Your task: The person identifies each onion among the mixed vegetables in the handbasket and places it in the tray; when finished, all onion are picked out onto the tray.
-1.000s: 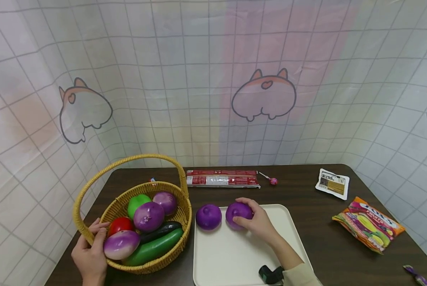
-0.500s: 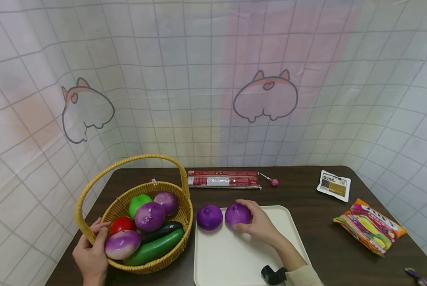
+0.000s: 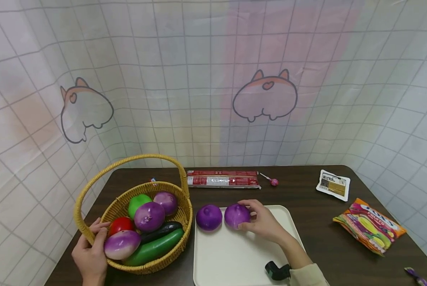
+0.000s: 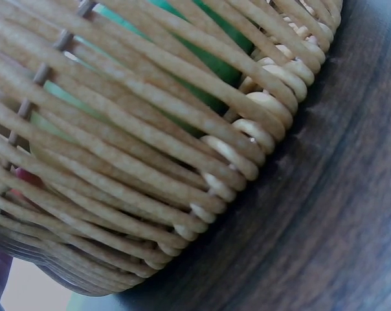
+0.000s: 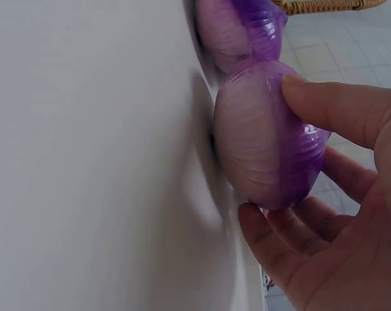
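At the left, my left hand (image 3: 90, 254) grips the wicker basket (image 3: 183, 242) at its rim by the handle's foot. In the basket lie a green pepper (image 3: 138, 204), a red tomato (image 3: 120, 225), two purple onions (image 3: 149, 217), a purple-white turnip (image 3: 122, 244), a dark eggplant (image 3: 161, 233) and a green cucumber (image 3: 156, 248). My right hand (image 3: 265, 224) holds a purple onion (image 5: 267, 142) between thumb and fingertips, on the white tray (image 3: 231, 262). Another purple onion (image 3: 209, 217) sits left of it at the tray's far left corner. The left wrist view shows the basket's woven side (image 4: 131, 142).
Along the back lie a long red packet (image 3: 222, 179) and a lollipop (image 3: 273, 182). To the right are a white-and-brown sachet (image 3: 333, 185), a colourful fruit candy bag (image 3: 370, 226) and a small purple wrapper (image 3: 417, 276). A patterned cloth (image 3: 213, 99) hangs behind the table.
The held onion has shifted slightly left toward the other onion. My right forearm has swung a little to the right. My left hand stays on the basket.
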Action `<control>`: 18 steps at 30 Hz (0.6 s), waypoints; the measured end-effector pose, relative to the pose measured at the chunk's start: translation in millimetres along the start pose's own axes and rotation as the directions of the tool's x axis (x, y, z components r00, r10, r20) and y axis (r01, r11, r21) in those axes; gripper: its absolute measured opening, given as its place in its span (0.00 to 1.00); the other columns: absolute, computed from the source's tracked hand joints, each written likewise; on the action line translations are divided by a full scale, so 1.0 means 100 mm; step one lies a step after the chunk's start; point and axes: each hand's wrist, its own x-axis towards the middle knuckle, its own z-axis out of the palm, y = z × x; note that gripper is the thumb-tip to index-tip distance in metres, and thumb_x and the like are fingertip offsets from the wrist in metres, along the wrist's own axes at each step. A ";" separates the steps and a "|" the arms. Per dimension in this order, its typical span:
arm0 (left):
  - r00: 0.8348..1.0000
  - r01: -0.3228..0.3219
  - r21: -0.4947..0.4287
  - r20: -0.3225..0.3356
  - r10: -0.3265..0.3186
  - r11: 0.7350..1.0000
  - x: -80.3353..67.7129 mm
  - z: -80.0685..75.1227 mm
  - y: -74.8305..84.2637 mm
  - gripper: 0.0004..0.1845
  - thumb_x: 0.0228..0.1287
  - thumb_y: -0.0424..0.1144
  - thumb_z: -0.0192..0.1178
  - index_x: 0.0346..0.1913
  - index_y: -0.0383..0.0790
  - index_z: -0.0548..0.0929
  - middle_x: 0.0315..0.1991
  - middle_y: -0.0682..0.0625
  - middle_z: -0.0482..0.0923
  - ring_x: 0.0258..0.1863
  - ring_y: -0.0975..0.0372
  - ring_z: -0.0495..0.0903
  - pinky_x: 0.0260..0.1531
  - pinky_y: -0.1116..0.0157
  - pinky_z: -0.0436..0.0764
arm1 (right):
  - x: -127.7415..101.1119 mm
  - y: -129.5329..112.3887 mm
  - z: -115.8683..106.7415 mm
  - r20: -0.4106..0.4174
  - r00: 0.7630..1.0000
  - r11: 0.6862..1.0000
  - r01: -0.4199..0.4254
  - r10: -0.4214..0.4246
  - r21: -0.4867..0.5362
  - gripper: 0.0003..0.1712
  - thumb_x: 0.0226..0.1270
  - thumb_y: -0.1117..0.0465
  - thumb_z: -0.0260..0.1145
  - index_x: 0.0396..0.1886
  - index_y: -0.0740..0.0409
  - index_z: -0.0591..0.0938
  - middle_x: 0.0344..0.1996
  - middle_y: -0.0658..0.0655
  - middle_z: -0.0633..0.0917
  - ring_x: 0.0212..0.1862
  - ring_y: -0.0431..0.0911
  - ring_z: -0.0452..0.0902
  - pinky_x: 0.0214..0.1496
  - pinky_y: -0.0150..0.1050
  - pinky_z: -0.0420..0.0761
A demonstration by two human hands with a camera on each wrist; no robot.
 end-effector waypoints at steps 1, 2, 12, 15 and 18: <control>1.000 0.002 -0.002 0.000 -0.002 1.000 0.00 0.00 0.00 0.05 0.60 0.21 0.61 0.35 0.16 0.81 0.32 0.51 0.87 0.50 0.62 0.82 0.52 0.74 0.77 | 0.00 0.00 0.00 0.008 1.000 1.000 0.001 -0.001 0.008 0.37 0.50 0.65 0.77 0.62 0.61 0.75 0.57 0.62 0.75 0.51 0.56 0.77 0.49 0.39 0.84; 1.000 0.004 -0.006 0.000 -0.004 1.000 0.00 0.00 -0.01 0.06 0.60 0.21 0.61 0.35 0.16 0.81 0.32 0.50 0.87 0.50 0.62 0.82 0.52 0.75 0.77 | 0.00 0.00 0.00 0.014 1.000 1.000 -0.001 0.001 0.015 0.37 0.50 0.65 0.76 0.62 0.62 0.74 0.57 0.63 0.75 0.52 0.57 0.77 0.49 0.39 0.84; 1.000 0.005 0.017 0.003 -0.005 1.000 0.01 -0.01 -0.03 0.06 0.60 0.22 0.61 0.36 0.17 0.81 0.32 0.51 0.87 0.51 0.63 0.82 0.52 0.75 0.77 | 0.00 0.04 0.02 0.025 1.000 0.996 0.013 -0.015 0.087 0.38 0.50 0.66 0.77 0.63 0.63 0.73 0.58 0.64 0.74 0.57 0.61 0.74 0.55 0.48 0.82; 1.000 -0.003 0.019 0.005 0.003 1.000 0.00 -0.01 -0.02 0.06 0.61 0.23 0.61 0.36 0.17 0.82 0.32 0.51 0.87 0.51 0.63 0.82 0.53 0.74 0.77 | 0.00 0.05 0.02 0.027 0.999 0.995 0.033 -0.035 0.091 0.40 0.50 0.66 0.78 0.64 0.64 0.72 0.58 0.65 0.74 0.57 0.61 0.74 0.54 0.50 0.82; 1.000 -0.011 0.016 0.008 0.011 1.000 0.00 -0.01 -0.01 0.06 0.61 0.23 0.61 0.36 0.18 0.82 0.32 0.52 0.87 0.51 0.61 0.82 0.53 0.74 0.77 | 0.00 0.05 0.02 0.036 0.999 0.995 0.033 -0.036 0.089 0.42 0.50 0.66 0.78 0.65 0.64 0.71 0.58 0.66 0.74 0.57 0.62 0.74 0.52 0.50 0.83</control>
